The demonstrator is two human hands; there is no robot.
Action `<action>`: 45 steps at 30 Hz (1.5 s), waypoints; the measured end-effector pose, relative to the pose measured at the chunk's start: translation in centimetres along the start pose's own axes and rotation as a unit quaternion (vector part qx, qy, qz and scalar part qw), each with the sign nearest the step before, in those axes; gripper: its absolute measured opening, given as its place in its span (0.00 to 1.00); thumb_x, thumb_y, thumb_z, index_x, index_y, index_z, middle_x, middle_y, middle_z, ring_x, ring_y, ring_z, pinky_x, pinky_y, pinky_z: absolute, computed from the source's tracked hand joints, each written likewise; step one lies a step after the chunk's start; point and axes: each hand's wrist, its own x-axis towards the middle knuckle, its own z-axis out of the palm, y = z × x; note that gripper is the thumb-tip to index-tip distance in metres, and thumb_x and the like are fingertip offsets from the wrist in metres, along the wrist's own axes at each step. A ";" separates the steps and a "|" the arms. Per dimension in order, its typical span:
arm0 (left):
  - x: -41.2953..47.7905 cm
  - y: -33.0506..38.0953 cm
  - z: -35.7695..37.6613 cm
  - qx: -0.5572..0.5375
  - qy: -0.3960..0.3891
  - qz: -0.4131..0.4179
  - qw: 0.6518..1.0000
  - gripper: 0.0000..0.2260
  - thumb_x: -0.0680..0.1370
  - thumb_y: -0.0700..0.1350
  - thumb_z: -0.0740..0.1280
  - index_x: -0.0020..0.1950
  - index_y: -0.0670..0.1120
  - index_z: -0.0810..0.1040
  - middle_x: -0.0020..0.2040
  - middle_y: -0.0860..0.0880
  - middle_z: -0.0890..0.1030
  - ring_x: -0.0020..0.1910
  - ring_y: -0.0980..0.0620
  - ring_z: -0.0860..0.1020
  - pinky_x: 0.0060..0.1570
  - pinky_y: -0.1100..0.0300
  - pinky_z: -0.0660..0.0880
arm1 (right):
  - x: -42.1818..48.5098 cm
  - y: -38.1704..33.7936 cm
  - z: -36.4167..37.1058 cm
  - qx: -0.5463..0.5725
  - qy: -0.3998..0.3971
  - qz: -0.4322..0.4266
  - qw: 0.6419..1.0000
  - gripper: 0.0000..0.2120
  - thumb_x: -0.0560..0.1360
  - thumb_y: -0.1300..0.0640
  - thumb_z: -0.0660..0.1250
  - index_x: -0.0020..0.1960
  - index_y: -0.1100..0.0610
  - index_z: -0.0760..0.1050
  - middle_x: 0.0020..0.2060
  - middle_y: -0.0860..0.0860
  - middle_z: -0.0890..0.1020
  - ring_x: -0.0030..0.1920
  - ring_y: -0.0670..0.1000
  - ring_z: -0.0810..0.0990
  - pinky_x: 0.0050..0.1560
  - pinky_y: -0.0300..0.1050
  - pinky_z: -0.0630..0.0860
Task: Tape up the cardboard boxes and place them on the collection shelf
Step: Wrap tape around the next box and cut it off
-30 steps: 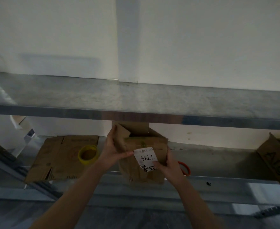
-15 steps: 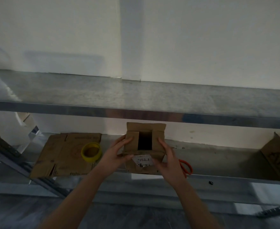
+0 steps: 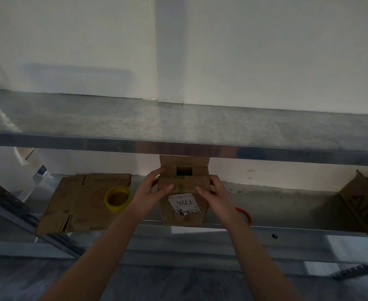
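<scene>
Both hands are on the small cardboard box, which sits on the lower shelf right at its front edge, dead centre under the upper shelf. The left hand wraps the box's left side, thumb pressed onto the front flap, fingers reaching up along the corner. The right hand mirrors it on the right side, thumb laid across the same flap, fingers curled round the far edge. So both sets of fingers are closed on the box, pressing the near flap down.

The top is not shut: the back flap stands upright and there is a dark square gap between the side flaps. A strip of greenish tape runs down the front flap. Below it a white label carries handwritten digits, seen upside down, with a dark scribble underneath.

To the left, a flattened cardboard sheet lies on the same shelf, and a yellow roll of tape rests on its right part, just beside the left wrist. Behind the right forearm an orange loop peeks out; it looks like a scissor handle, though I cannot tell for sure. Far right, a bigger open box with dark lettering leans in at the edge of view. A pale wall fills everything above.
</scene>
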 end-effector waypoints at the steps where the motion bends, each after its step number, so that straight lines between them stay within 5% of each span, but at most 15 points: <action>1: 0.2 -0.1 -0.1 -0.001 0.004 -0.003 1.000 0.23 0.74 0.47 0.71 0.67 0.57 0.70 0.62 0.58 0.73 0.61 0.60 0.73 0.51 0.66 0.77 | 0.2 -0.2 0.2 0.017 0.001 0.005 1.000 0.16 0.71 0.44 0.72 0.56 0.39 0.72 0.58 0.47 0.79 0.55 0.50 0.81 0.54 0.56 0.81; 8: 2.4 0.0 -0.4 0.016 -0.015 -0.008 1.000 0.22 0.75 0.48 0.71 0.66 0.58 0.69 0.59 0.57 0.76 0.62 0.52 0.75 0.59 0.51 0.77 | 2.0 -0.8 1.3 0.074 0.035 0.010 0.997 0.14 0.77 0.58 0.68 0.59 0.46 0.70 0.55 0.43 0.76 0.53 0.46 0.78 0.54 0.51 0.81; 11: 2.3 -0.1 0.2 0.033 -0.020 0.001 0.999 0.22 0.75 0.48 0.71 0.66 0.60 0.69 0.59 0.59 0.76 0.60 0.58 0.75 0.57 0.55 0.78 | 1.5 -0.1 1.1 0.082 0.057 0.009 0.995 0.13 0.77 0.61 0.67 0.57 0.47 0.71 0.54 0.43 0.75 0.53 0.45 0.78 0.48 0.43 0.81; 16: 1.4 -1.0 0.5 0.047 -0.011 0.028 0.998 0.25 0.74 0.49 0.72 0.68 0.58 0.69 0.64 0.55 0.75 0.61 0.63 0.74 0.59 0.59 0.76 | 0.2 1.3 1.0 0.062 0.060 -0.016 0.996 0.14 0.77 0.59 0.68 0.59 0.46 0.72 0.56 0.46 0.79 0.57 0.48 0.80 0.53 0.50 0.81; 25: 0.0 -1.9 2.0 0.079 -0.012 0.096 0.992 0.30 0.70 0.56 0.73 0.70 0.56 0.69 0.68 0.55 0.70 0.68 0.57 0.70 0.65 0.57 0.72 | -2.1 1.6 -0.4 -0.003 0.088 -0.028 0.996 0.13 0.79 0.64 0.65 0.61 0.54 0.70 0.54 0.44 0.78 0.49 0.36 0.79 0.43 0.34 0.78; 29: 0.2 -1.8 3.2 0.073 -0.019 0.088 0.993 0.29 0.70 0.53 0.75 0.70 0.55 0.70 0.68 0.54 0.71 0.67 0.56 0.70 0.65 0.60 0.72 | -2.6 1.6 -2.0 -0.015 0.101 -0.027 0.994 0.13 0.78 0.63 0.65 0.61 0.54 0.70 0.53 0.42 0.77 0.48 0.34 0.78 0.41 0.30 0.76; 33: 0.5 -1.5 4.6 0.058 -0.040 0.072 0.995 0.28 0.71 0.50 0.75 0.69 0.54 0.71 0.67 0.55 0.72 0.66 0.59 0.71 0.64 0.63 0.71 | -3.1 1.5 -3.4 -0.018 0.114 -0.009 0.993 0.12 0.78 0.59 0.66 0.59 0.49 0.70 0.53 0.40 0.76 0.54 0.45 0.78 0.48 0.42 0.80; 45: -0.3 -3.4 5.7 0.019 -0.022 0.008 1.000 0.26 0.72 0.41 0.74 0.65 0.58 0.71 0.63 0.56 0.75 0.60 0.66 0.74 0.59 0.65 0.74 | -2.2 3.0 -4.1 -0.072 0.061 0.013 0.995 0.13 0.78 0.55 0.68 0.60 0.44 0.71 0.52 0.37 0.78 0.49 0.36 0.80 0.48 0.37 0.79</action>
